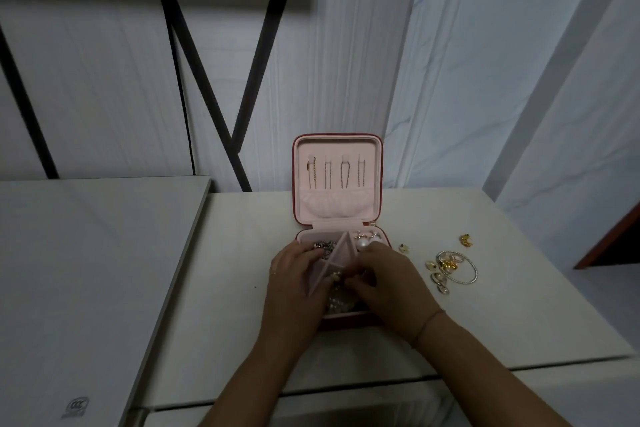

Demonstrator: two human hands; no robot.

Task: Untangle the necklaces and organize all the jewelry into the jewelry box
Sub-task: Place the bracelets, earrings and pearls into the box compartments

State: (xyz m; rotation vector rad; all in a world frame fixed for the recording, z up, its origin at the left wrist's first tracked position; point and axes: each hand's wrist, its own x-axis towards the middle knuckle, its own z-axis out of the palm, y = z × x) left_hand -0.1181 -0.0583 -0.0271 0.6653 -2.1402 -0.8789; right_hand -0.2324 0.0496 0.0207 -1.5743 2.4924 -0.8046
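Gripping the tilted divider (334, 258) inside the open jewelry box (337, 146) with fingers of the left hand (294, 279); curling the right hand (389, 279) beside it, hold impossible to tell. Probably light, stiff and slippery: pinch the loose earrings (431, 265) and bangle (476, 272), lying on the desk (242, 253) right of the box, by their rims.

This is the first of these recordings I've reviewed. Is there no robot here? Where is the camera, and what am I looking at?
There is no machine. A person works with bare hands, filmed by one camera worn on the head and looking down. The left hand and right hand meet over the open box on a white table. Chains hang in the box's upright lid, and a pearl sits in the tray. The fingers of both hands are at the pink divider. Whether they pinch anything is too small to tell. Loose gold pieces lie on the table to the right of the box.
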